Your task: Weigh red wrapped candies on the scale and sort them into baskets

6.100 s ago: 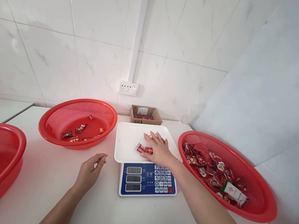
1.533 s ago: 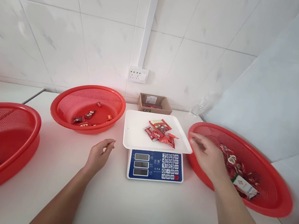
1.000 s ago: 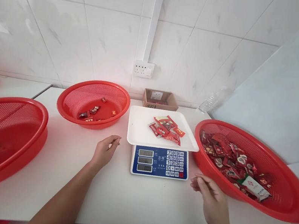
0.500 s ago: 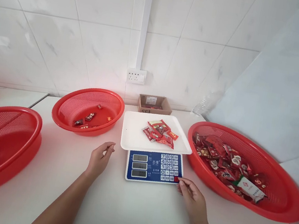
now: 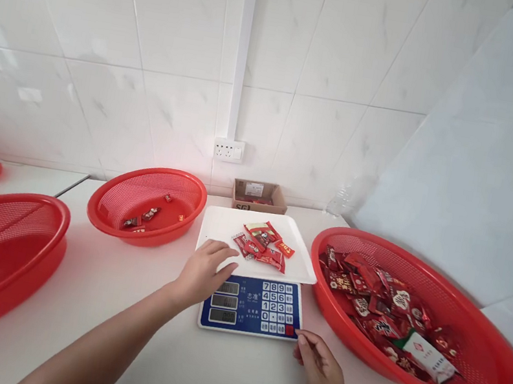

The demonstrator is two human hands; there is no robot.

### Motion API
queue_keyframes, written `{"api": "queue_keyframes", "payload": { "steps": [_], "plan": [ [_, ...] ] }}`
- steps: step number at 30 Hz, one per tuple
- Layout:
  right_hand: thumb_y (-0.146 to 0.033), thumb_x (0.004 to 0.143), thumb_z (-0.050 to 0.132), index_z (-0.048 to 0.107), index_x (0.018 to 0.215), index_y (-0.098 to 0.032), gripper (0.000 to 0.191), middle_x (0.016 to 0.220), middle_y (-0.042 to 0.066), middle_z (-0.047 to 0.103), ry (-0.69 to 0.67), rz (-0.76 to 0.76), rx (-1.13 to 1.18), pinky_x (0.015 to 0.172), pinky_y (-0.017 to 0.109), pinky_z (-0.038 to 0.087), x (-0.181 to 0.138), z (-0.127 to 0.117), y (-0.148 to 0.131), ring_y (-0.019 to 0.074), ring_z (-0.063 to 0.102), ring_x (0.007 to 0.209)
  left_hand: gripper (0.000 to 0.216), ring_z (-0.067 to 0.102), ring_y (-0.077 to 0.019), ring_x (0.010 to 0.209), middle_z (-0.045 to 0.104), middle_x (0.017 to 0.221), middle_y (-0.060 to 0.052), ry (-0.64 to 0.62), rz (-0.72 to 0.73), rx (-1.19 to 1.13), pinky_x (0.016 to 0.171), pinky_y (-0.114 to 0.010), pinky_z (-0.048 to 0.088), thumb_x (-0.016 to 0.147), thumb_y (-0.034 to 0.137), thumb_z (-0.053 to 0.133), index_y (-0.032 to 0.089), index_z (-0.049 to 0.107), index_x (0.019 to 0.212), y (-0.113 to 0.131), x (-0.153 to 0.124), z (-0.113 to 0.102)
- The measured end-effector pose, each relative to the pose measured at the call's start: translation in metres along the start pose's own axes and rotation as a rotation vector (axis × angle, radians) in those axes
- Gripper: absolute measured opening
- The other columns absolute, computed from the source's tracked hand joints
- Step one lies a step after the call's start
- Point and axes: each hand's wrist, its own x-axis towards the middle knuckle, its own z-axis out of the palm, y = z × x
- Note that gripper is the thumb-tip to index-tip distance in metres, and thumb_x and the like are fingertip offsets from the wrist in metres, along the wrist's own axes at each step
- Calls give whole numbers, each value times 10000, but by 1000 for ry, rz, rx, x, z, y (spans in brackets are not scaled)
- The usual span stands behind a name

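A white electronic scale (image 5: pixel 272 335) with a blue keypad stands in the middle of the table. Several red-wrapped snack packets (image 5: pixel 263 240) lie on its white tray (image 5: pixel 222 222). My left hand (image 5: pixel 206 272) is over the tray's front left edge and partly hides the displays, its thumb and fingers apart and holding nothing. By the red key at the scale's lower right corner is my right hand (image 5: pixel 320 370). Its thumb and index tips are drawn together, the other fingers curl in, and no object shows between them.
On the right, a red basket (image 5: pixel 420 272) holds many wrapped snacks. A red basket (image 5: pixel 151 173) with a few packets sits back left, and another red basket (image 5: pixel 47 232) is at the left edge. Behind the scale stands a cardboard box (image 5: pixel 258 207) below a wall socket (image 5: pixel 229 150).
My left hand has moved right and forward onto the scale tray's edge, its fingers spreading. My right hand stays by the red key. The other hand in the left basket is out of view.
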Motion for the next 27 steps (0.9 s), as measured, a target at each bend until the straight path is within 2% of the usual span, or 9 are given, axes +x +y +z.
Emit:
{"api": "queue_keyframes", "payload": {
  "steps": [4, 7, 9, 13, 19, 27],
  "plan": [
    [-615, 671, 573, 648, 773, -197, 437, 565, 16, 579, -11, -13, 16, 566, 277, 495, 0, -1, 2, 177, 566, 570, 295, 538, -232, 1034, 634, 1090, -73, -171, 35, 112, 890, -386, 449, 838, 235, 524, 201, 570, 1128, 6, 39, 20],
    [-609, 675, 576, 648, 779, -199, 429, 572, 17, 588, -35, -23, 26, 569, 277, 504, 0, -1, 4, 179, 576, 577, 347, 532, -247, 1053, 631, 1100, -91, -271, 33, 222, 911, -397, 427, 783, 127, 516, 168, 552, 1125, 7, 54, 32],
    [-606, 674, 580, 654, 798, -198, 432, 596, 24, 607, -54, -19, 24, 583, 279, 513, 0, -2, 6, 184, 591, 595, 359, 546, -258, 1035, 644, 1061, -109, -289, 21, 257, 891, -407, 430, 757, 82, 497, 147, 550, 1106, 7, 57, 37],
    [-602, 672, 585, 657, 817, -202, 432, 645, 35, 639, -78, -7, 43, 613, 285, 530, -1, -3, 8, 190, 615, 625, 306, 572, -262, 987, 658, 1009, -112, -285, 1, 287, 861, -416, 434, 767, 94, 496, 147, 558, 1062, 6, 59, 41],
    [-604, 672, 583, 668, 805, -203, 431, 613, 34, 633, -82, -28, 28, 587, 278, 529, 0, -2, 7, 187, 609, 603, 154, 569, -229, 981, 654, 1011, -74, -267, 49, 272, 888, -388, 422, 838, 203, 504, 190, 589, 967, 4, 54, 36],
    [-568, 710, 567, 662, 843, -209, 395, 639, 32, 643, -92, -36, -17, 606, 277, 528, 0, -4, 13, 187, 616, 627, 199, 566, -238, 957, 642, 993, -78, -113, -69, 201, 834, -395, 453, 822, 170, 506, 193, 556, 1013, 3, 32, 12]
  ]
}}
